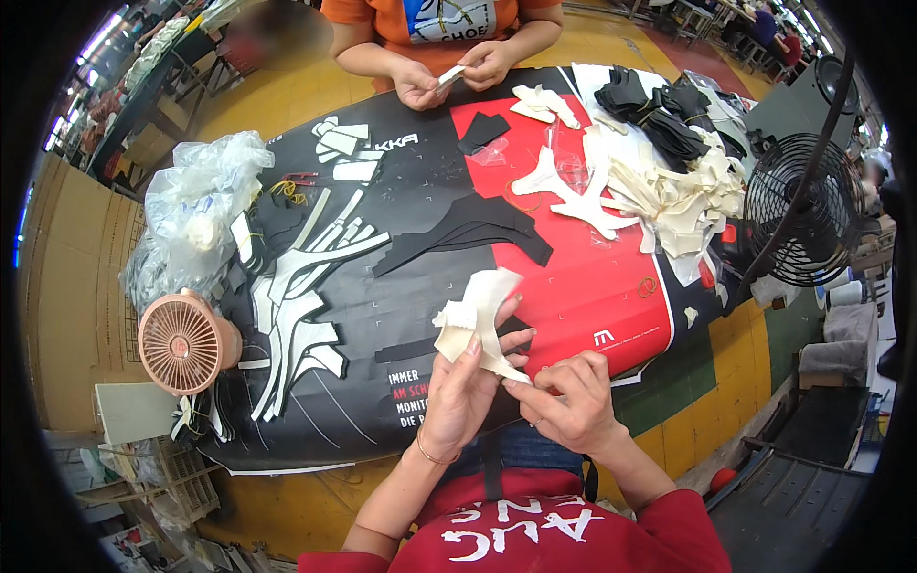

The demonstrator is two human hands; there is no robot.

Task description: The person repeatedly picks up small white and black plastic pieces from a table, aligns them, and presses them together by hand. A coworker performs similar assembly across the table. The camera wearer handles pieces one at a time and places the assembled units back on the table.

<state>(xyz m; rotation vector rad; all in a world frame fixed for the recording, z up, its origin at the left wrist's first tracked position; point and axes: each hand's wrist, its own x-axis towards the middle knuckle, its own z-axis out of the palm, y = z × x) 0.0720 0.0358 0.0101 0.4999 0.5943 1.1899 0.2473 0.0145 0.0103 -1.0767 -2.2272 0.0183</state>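
Observation:
Above the near edge of the table, my left hand [453, 393] grips a cream-coloured cut fabric piece [489, 310], curved and branching, with a smaller folded part at its left. The thumb lies on its front and the fingers are behind it. My right hand [576, 399] pinches the piece's narrow lower tip between thumb and fingers. Beyond my hands lie black cut pieces [468, 232], overlapping in a flat stack. More cream cut pieces [564, 196] are spread on the red part of the table cover.
White strips with dark edges [304, 315] lie fanned at the left, beside a pink fan [189, 344] and clear plastic bags [205, 205]. A cream heap [678, 191], black bundles [659, 110] and a black fan [804, 210] are at the right. A co-worker's hands [449, 84] hold a small white piece opposite.

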